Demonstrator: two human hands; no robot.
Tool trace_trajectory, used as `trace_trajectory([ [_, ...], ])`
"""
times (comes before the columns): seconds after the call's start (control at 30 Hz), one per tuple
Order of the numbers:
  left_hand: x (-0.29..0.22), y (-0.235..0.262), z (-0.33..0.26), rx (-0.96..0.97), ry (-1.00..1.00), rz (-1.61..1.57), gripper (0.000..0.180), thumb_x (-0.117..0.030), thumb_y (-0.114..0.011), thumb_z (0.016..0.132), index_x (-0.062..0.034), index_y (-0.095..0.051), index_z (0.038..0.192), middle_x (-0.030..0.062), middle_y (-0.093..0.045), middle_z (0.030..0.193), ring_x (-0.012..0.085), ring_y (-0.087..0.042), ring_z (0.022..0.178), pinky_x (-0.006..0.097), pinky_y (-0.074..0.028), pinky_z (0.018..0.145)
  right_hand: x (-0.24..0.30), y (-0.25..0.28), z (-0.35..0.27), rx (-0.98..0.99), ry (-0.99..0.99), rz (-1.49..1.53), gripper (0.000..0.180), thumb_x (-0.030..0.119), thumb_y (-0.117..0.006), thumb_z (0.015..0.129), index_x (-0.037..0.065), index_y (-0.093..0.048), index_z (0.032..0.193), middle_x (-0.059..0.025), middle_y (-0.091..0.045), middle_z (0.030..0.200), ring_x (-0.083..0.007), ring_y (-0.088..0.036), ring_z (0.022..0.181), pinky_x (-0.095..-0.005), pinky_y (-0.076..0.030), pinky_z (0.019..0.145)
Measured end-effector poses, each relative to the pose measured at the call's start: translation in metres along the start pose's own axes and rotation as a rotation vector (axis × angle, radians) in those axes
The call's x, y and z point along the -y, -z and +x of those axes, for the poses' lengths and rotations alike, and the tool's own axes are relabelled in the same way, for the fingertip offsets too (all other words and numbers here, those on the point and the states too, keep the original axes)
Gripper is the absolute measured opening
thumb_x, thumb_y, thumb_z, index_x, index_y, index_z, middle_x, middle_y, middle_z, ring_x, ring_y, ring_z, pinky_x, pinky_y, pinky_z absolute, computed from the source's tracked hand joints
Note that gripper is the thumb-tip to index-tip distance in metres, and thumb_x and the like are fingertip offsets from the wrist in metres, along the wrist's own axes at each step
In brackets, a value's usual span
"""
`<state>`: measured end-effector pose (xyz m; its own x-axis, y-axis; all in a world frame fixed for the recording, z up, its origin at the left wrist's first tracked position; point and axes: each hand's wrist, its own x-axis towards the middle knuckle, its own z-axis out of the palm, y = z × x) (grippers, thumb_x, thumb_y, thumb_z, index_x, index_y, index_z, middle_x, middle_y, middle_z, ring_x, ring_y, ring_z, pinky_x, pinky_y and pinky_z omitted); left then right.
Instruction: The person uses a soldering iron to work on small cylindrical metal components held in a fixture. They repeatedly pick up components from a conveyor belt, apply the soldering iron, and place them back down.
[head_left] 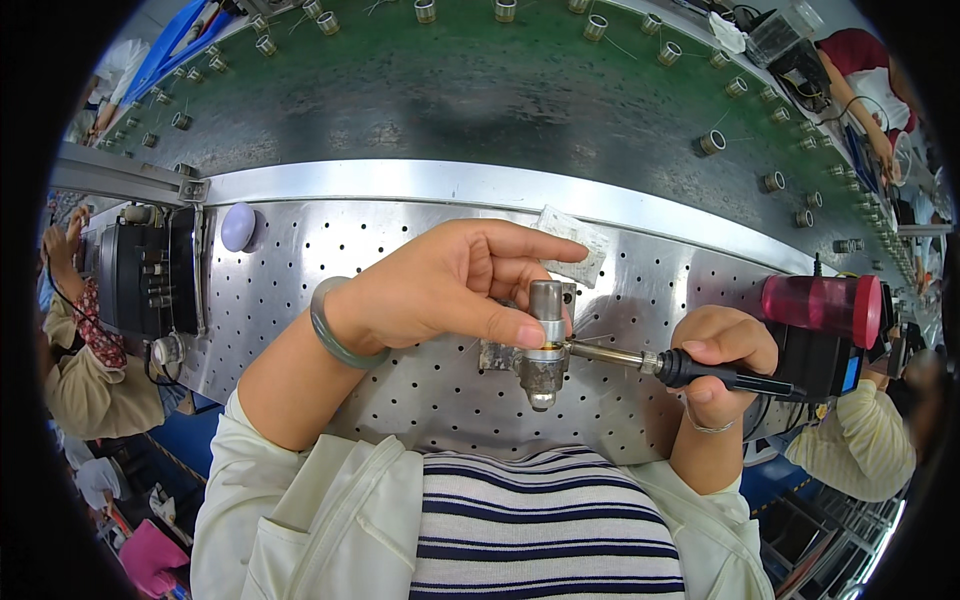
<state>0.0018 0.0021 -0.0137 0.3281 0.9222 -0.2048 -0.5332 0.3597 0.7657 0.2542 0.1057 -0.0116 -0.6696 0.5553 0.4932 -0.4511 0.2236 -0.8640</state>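
Note:
My left hand (440,285) reaches over a small upright metal jig (543,375) on the bench. Its thumb presses the side of a silver ring-shaped metal part (553,330) seated around the jig's post. The index finger stretches out to the right, and the other fingers curl behind the part, partly hidden. In my right hand (725,345) is a soldering iron (672,368) with a black handle, held roughly level. Its metal shaft points left, and the tip meets the right side of the ring-shaped part; the exact contact is too small to make out.
A perforated metal bench (300,300) lies under my hands. Beyond its raised edge runs a green conveyor belt (450,110) bearing several small metal cylinders. A purple egg-shaped object (238,228) sits left, a pink jar (815,305) and black box right. Co-workers sit at both sides.

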Motion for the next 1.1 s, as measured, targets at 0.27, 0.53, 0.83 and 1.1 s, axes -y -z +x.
trace_trajectory([
  [0.27,-0.0004,0.0003,-0.0001,-0.009,0.006,0.014,0.071,-0.001,-0.077,0.069,0.0047,-0.044,0.131,0.0164,-0.065,0.094,0.0123,-0.063,0.08,0.018,-0.05,0.068,0.0014,-0.0016,0.0007,0.005,-0.019,-0.005,0.025,0.0,-0.074,0.067,-0.007,-0.061,0.088,-0.0134,-0.062,0.069,-0.0187,-0.058,0.055,-0.0265,-0.045,0.051],
  [0.53,-0.0016,-0.0013,-0.0008,-0.018,0.004,0.015,0.071,-0.001,-0.077,0.068,0.0049,-0.043,0.131,0.0165,-0.065,0.095,0.0128,-0.063,0.081,0.019,-0.05,0.07,0.0023,-0.0013,0.0017,0.013,-0.011,-0.018,0.024,-0.001,-0.073,0.067,-0.007,-0.061,0.087,-0.0135,-0.062,0.069,-0.0188,-0.057,0.054,-0.0264,-0.044,0.05],
  [0.83,-0.0015,-0.0038,-0.0009,-0.015,-0.004,-0.001,0.07,0.004,-0.073,0.07,0.0057,-0.041,0.132,0.0175,-0.064,0.096,0.0125,-0.063,0.082,0.019,-0.051,0.07,0.0017,0.0007,-0.0003,-0.01,0.004,-0.005,0.024,0.001,-0.074,0.068,-0.007,-0.061,0.085,-0.0135,-0.062,0.068,-0.0193,-0.058,0.055,-0.0264,-0.045,0.05],
  [1.1,-0.0017,-0.0046,-0.0019,-0.019,-0.002,-0.007,0.071,0.006,-0.071,0.07,0.0053,-0.039,0.134,0.0179,-0.064,0.097,0.0117,-0.062,0.081,0.019,-0.051,0.07,0.0026,0.0001,0.0003,-0.008,0.006,-0.044,0.024,0.001,-0.075,0.067,-0.006,-0.061,0.085,-0.0142,-0.062,0.069,-0.0195,-0.058,0.055,-0.0264,-0.045,0.051],
])
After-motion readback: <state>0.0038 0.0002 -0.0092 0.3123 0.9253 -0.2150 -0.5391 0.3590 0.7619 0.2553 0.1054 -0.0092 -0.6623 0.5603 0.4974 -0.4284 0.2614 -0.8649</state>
